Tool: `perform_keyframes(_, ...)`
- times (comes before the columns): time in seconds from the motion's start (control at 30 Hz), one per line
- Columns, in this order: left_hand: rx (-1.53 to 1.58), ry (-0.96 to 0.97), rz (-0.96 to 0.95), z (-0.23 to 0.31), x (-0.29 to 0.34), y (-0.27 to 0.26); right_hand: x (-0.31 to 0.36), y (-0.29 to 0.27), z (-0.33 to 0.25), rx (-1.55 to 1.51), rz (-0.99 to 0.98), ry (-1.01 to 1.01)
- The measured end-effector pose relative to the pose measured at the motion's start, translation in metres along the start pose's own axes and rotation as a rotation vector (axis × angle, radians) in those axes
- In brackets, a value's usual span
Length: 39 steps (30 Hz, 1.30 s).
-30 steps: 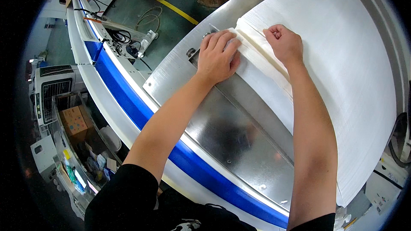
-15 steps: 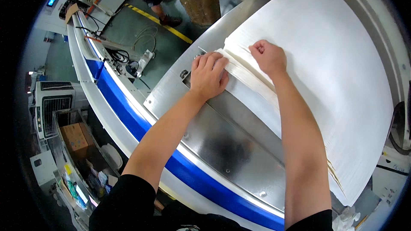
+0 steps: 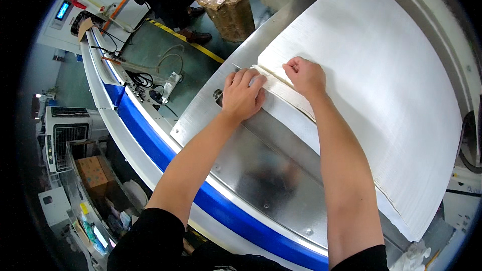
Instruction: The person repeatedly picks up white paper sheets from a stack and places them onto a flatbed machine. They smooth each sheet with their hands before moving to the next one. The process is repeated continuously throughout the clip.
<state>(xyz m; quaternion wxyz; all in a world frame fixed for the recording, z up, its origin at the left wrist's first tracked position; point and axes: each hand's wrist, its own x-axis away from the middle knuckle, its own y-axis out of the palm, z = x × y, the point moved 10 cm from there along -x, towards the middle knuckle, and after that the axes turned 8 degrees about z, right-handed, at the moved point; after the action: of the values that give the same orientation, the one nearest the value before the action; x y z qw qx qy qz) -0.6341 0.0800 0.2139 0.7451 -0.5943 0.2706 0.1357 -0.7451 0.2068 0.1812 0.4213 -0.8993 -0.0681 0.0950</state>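
Observation:
A large stack of white sheets (image 3: 376,85) lies on a metal machine table (image 3: 241,165). Along its near left side the edges form a step, with a lower cream-white layer (image 3: 286,93) sticking out past the upper one. At the stack's left corner, the bent fingers of my left hand (image 3: 243,95) are closed around this protruding layer. My right hand (image 3: 306,76) is closed in a fist or pinch over the upper sheets, close to the step. Whatever may be between its fingers is hidden.
A blue and white rail (image 3: 226,211) borders the table near my body. Beyond the table stand a brown wrapped bin (image 3: 228,12) and another person (image 3: 168,0). At left are a white air cooler (image 3: 68,130) and a cart holding a cardboard box (image 3: 91,173).
My right hand has shifted slightly left and nearer the stack's edge. The upper sheets' edge now sits closer to my left hand, which stays at the corner. More of the other person shows.

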Motion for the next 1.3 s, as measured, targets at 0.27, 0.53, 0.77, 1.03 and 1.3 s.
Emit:
perform_keyframes(0.27,0.005,-0.050,0.045,-0.006,0.024,-0.018,-0.001,-0.001,-0.003,0.020,-0.026,-0.004)
perform_keyframes(0.53,0.008,-0.053,0.059,-0.006,0.023,-0.016,0.030,-0.002,-0.031,-0.032,-0.226,-0.058)
perform_keyframes(0.77,0.027,-0.082,0.070,-0.007,0.021,-0.012,0.039,0.002,-0.022,0.141,-0.290,-0.126)
perform_keyframes(1.03,0.023,-0.089,0.102,-0.013,0.033,-0.021,0.036,-0.010,-0.017,0.111,-0.079,-0.070)
perform_keyframes(1.3,0.107,0.229,-0.200,0.004,0.007,-0.010,0.110,-0.046,-0.023,0.131,0.112,-0.108)
